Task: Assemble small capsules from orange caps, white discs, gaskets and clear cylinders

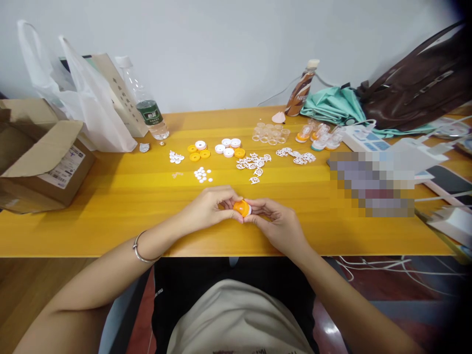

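Observation:
Between my two hands is a small round orange cap (241, 208) with a white part on its right side. My left hand (217, 209) pinches the orange side with thumb and fingers. From the right, the fingertips of my right hand (275, 219) grip the white edge. Beyond my hands lie white spoked plastic pieces (254, 162), small white discs (201, 174), and orange and white round caps (232, 147). Clear plastic cups (271, 132) stand grouped behind them. Several clear-topped pieces with coloured bases (324, 136) sit farther right.
At left are an open cardboard box (44, 157), a white plastic bag (98, 103) and a water bottle (149, 110). At right are a brown drink bottle (301, 91), green cloth (330, 105), a dark bag (409, 88), a power strip (363, 142) and cables.

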`<state>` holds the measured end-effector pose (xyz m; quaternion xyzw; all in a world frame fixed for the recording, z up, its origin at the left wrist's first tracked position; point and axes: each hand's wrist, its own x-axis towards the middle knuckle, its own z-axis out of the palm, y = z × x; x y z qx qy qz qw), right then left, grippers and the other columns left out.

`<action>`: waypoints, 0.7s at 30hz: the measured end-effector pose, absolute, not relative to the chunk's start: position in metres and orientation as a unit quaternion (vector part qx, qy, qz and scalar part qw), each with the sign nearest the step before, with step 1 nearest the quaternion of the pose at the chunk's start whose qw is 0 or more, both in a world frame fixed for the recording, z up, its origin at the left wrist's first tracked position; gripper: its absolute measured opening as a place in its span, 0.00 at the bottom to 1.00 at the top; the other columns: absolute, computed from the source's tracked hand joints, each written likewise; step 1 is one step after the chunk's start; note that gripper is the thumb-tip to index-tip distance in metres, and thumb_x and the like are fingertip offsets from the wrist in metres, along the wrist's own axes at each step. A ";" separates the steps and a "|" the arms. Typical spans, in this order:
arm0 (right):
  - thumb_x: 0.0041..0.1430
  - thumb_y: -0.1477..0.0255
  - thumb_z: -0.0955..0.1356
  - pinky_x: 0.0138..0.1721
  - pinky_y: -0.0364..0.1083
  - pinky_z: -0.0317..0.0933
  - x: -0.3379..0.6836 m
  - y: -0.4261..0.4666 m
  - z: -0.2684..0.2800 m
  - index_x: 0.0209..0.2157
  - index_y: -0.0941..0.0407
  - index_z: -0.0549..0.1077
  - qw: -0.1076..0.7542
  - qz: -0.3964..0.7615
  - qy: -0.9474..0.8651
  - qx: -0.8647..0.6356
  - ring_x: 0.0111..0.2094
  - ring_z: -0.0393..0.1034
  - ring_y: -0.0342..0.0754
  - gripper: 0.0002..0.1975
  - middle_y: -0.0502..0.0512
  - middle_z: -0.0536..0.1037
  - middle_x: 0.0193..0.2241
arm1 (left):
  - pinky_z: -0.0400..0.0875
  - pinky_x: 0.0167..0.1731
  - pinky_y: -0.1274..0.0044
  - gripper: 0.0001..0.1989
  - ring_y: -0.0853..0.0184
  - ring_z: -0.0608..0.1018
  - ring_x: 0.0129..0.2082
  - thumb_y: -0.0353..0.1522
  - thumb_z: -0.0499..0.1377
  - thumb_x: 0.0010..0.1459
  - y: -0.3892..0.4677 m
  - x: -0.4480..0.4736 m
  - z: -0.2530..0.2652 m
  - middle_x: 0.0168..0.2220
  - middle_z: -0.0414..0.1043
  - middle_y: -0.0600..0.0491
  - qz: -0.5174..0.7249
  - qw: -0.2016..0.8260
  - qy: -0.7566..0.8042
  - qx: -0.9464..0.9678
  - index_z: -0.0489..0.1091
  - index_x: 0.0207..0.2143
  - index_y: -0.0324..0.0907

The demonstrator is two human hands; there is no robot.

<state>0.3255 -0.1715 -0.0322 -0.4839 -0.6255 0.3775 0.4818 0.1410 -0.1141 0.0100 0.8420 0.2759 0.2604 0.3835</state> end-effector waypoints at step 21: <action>0.50 0.68 0.70 0.41 0.49 0.69 0.325 -0.167 -0.032 0.40 0.54 0.65 0.472 0.414 -0.599 -0.497 0.35 0.74 0.47 0.16 0.54 0.77 0.32 | 0.68 0.38 0.76 0.14 0.67 0.73 0.36 0.32 0.58 0.54 -0.105 0.135 0.010 0.38 0.71 0.49 0.184 0.227 0.299 0.908 0.67 0.44 0.40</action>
